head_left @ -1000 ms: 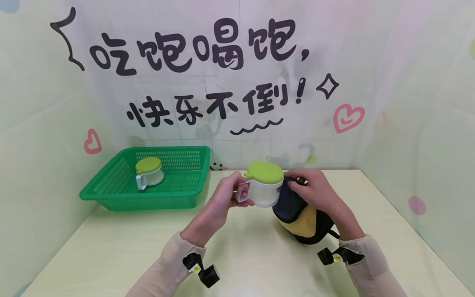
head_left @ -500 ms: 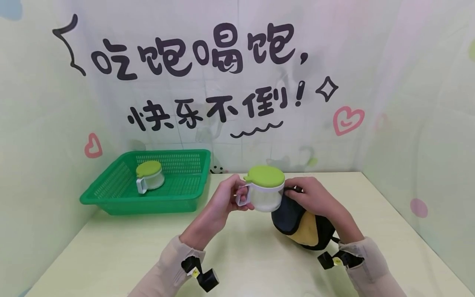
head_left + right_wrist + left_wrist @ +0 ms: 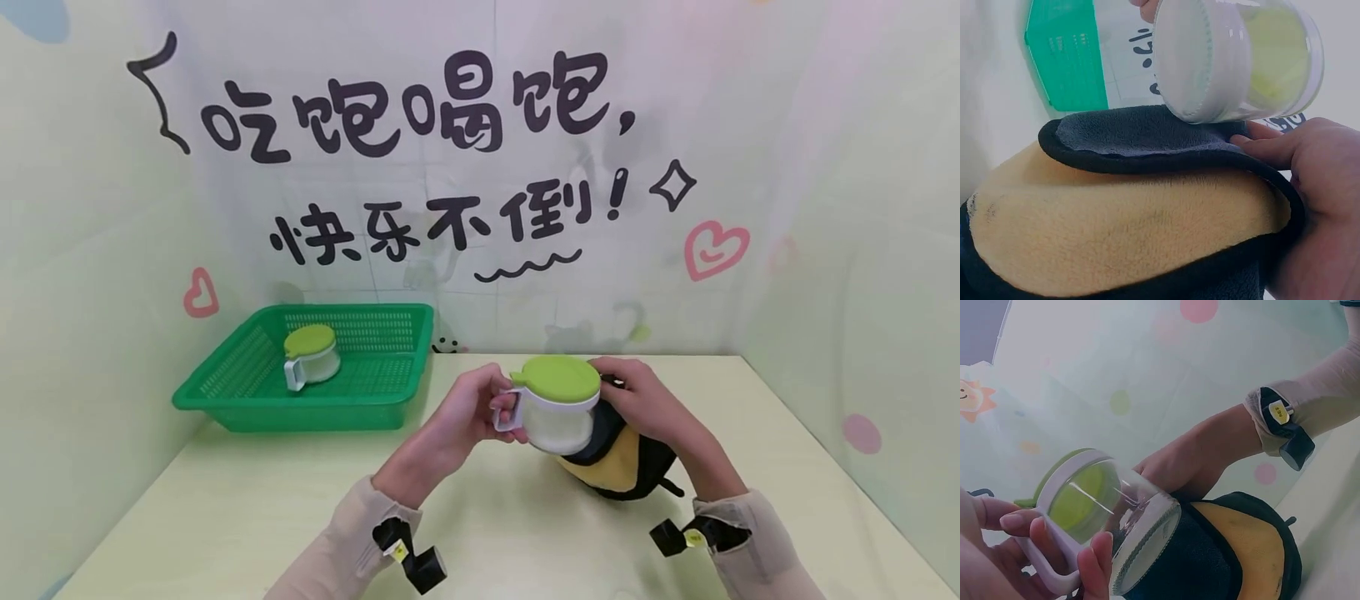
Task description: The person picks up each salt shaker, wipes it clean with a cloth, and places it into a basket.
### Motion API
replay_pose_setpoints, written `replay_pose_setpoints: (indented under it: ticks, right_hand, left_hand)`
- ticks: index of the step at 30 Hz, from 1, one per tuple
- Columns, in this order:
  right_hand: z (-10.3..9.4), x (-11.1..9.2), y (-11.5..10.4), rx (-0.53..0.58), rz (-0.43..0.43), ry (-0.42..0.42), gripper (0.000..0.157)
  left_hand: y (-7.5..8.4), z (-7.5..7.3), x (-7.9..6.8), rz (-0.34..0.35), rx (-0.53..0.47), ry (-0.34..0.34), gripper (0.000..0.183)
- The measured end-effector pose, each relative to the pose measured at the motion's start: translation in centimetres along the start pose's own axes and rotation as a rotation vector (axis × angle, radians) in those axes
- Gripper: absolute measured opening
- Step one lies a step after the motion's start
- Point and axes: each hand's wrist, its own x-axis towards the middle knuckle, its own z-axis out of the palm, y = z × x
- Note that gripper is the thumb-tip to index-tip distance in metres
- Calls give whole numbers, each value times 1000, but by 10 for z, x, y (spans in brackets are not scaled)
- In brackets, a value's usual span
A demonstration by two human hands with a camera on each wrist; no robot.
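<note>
My left hand (image 3: 472,408) grips the white handle of a clear seasoning jar (image 3: 557,429) with a green lid, its fingers curled through the handle. Just right of the jar, my right hand (image 3: 641,400) pinches the top edge of a soft fabric bag (image 3: 611,473) in yellow and dark blue with black trim. The jar overlaps the bag's dark flap in the head view. Seen from the right wrist, the jar's base (image 3: 1182,62) lies right at the flap (image 3: 1129,131), and my thumb (image 3: 1266,147) presses on the flap's edge. Some right-hand fingers are hidden.
A green plastic basket (image 3: 300,414) stands at the back left of the pale table (image 3: 480,533). Inside it sits another jar (image 3: 315,364) with a green lid and white handle. A printed cloth (image 3: 525,317) with lettering hangs behind the table.
The jar in my left hand has moved right and down, covering more of the bag's dark flap. My right hand keeps its hold on the bag. The head view has shifted slightly.
</note>
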Motion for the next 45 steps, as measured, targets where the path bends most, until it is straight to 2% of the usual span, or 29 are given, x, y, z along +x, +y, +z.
replay_pose_setpoints:
  ticks: [6, 12, 16, 19, 23, 29, 33, 39, 45]
  right_hand:
    - [8, -1, 7, 195, -37, -123, 23]
    - [12, -5, 9, 406, -65, -265, 24]
    - [17, -6, 7, 532, -79, -338, 28]
    - [18, -5, 5, 575, -93, -354, 28]
    - [13, -6, 5, 550, -70, -327, 28]
    - [-5, -9, 3, 457, -48, -287, 29]
    - [-18, -10, 1, 384, -26, -231, 29]
    - [-31, -9, -6, 244, 68, -122, 30]
    - [-36, -10, -20, 100, 106, -103, 30]
  left_hand:
    - [-8, 0, 0, -47, -33, -119, 30]
    - [-16, -3, 1, -111, -141, -240, 30]
    - [-19, -4, 0, -109, -160, -335, 30]
    - [-18, -5, 0, -93, -149, -360, 31]
    - [-15, -6, 0, -86, -141, -340, 32]
    - [-6, -11, 0, -58, -145, -271, 31]
    - [1, -19, -2, -26, -141, -216, 31]
    - [9, -26, 0, 41, -123, -95, 33]
    - [11, -19, 1, 60, -105, 46, 29]
